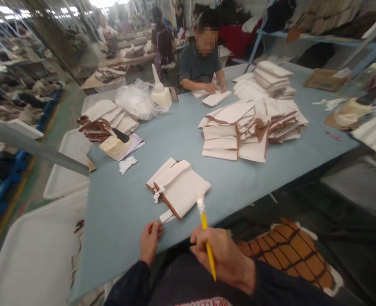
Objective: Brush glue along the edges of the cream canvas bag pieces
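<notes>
My right hand (223,257) is closed round the yellow handle of a small brush (209,250). Its white tip points up at the right edge of a cream fabric piece (184,187) with brown trim. Whether the tip touches the fabric, I cannot tell. My left hand (151,240) rests at the table's near edge with its fingers curled together, close to a pale strip (166,216) that sticks out from under the piece. What those fingers hold, if anything, is hidden. A small white knotted strip (158,194) lies on the piece's brown edging.
On the blue-grey table (124,221) lie piles of cream pieces (220,140), a glue-stained block with a dark handle (115,146), a white scrap (127,164), a spouted bottle (161,95) and a pink cutter (333,135). A co-worker (200,63) sits across the table.
</notes>
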`<state>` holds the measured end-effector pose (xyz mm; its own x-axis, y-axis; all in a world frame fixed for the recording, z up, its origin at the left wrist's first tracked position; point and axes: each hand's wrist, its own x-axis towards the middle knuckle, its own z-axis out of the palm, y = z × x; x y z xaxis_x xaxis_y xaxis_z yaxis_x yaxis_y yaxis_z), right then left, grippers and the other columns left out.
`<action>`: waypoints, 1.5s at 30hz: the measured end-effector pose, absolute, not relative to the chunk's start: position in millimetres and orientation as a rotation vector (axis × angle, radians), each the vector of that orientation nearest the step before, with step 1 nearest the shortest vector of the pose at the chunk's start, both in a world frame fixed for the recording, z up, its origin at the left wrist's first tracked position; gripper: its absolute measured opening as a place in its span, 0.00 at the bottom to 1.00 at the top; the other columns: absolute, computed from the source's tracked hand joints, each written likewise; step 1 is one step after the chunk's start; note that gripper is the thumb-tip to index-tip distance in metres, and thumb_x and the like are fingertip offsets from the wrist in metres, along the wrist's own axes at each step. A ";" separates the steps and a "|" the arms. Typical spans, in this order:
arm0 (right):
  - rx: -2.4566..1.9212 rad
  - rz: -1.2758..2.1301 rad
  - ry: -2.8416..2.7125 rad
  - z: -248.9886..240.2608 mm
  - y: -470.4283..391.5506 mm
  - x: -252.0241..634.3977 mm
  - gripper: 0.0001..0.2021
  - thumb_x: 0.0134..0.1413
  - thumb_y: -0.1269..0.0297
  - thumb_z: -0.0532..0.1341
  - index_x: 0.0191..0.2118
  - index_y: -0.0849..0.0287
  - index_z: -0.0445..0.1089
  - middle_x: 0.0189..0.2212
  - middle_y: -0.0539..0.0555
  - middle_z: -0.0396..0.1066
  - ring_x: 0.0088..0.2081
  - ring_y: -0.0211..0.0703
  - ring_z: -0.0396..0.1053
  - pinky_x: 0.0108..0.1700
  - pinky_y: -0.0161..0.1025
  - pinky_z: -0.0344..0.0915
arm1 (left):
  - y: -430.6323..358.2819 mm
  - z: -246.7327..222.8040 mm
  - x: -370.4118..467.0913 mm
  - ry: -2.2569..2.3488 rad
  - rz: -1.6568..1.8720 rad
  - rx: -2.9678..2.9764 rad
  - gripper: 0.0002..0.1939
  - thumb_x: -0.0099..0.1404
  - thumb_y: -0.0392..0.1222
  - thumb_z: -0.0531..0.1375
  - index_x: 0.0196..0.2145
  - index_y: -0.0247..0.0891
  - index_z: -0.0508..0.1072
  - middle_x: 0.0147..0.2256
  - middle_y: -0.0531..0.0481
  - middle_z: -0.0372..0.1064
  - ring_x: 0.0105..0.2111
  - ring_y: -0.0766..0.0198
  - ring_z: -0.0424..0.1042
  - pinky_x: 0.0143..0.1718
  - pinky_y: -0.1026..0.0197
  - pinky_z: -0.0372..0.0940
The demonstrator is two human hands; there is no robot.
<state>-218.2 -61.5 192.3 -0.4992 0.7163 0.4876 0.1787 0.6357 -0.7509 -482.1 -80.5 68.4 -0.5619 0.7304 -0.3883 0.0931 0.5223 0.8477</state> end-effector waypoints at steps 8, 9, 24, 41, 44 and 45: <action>-1.369 0.607 -1.751 151.9 -68.0 -170.4 0.05 0.70 0.64 0.57 0.39 0.52 0.60 0.34 0.52 0.76 0.34 0.41 0.79 0.36 0.35 0.74 | 12.1 56.1 -479.9 1.986 0.808 0.831 0.20 0.69 0.57 0.64 0.41 0.34 0.77 0.39 0.46 0.77 0.39 0.58 0.77 0.46 0.49 0.73; -1.401 0.608 -1.733 150.9 -67.9 -174.1 0.06 0.70 0.64 0.57 0.39 0.52 0.59 0.34 0.52 0.76 0.34 0.40 0.79 0.37 0.34 0.74 | 18.4 55.8 -481.8 2.021 0.780 0.846 0.20 0.68 0.57 0.65 0.40 0.34 0.77 0.38 0.47 0.76 0.40 0.58 0.76 0.47 0.48 0.72; -1.576 0.572 -1.622 143.3 -45.6 -205.6 0.06 0.71 0.62 0.57 0.40 0.53 0.60 0.37 0.55 0.76 0.38 0.42 0.78 0.40 0.37 0.75 | 46.5 93.2 -441.6 1.725 0.934 1.127 0.09 0.68 0.45 0.64 0.37 0.35 0.74 0.36 0.50 0.75 0.38 0.59 0.75 0.43 0.54 0.71; -1.413 0.501 -1.721 150.2 52.7 -140.3 0.08 0.68 0.59 0.60 0.38 0.53 0.60 0.35 0.57 0.80 0.34 0.44 0.80 0.32 0.37 0.74 | 40.2 146.6 -366.1 1.685 1.102 1.479 0.15 0.56 0.42 0.57 0.18 0.44 0.55 0.20 0.54 0.58 0.28 0.61 0.64 0.35 0.57 0.62; -1.385 0.511 -1.732 150.2 60.5 -134.3 0.08 0.68 0.60 0.60 0.38 0.53 0.60 0.35 0.57 0.80 0.34 0.44 0.80 0.33 0.37 0.74 | 40.4 150.9 -362.0 1.743 1.160 1.443 0.13 0.55 0.43 0.60 0.19 0.44 0.59 0.22 0.52 0.63 0.32 0.55 0.68 0.42 0.52 0.65; -1.381 0.516 -1.735 150.0 62.3 -131.9 0.08 0.68 0.60 0.60 0.38 0.53 0.60 0.35 0.57 0.80 0.34 0.43 0.80 0.33 0.37 0.74 | 40.6 152.0 -360.2 1.757 1.180 1.422 0.12 0.54 0.43 0.61 0.20 0.44 0.61 0.23 0.51 0.66 0.34 0.54 0.69 0.45 0.51 0.66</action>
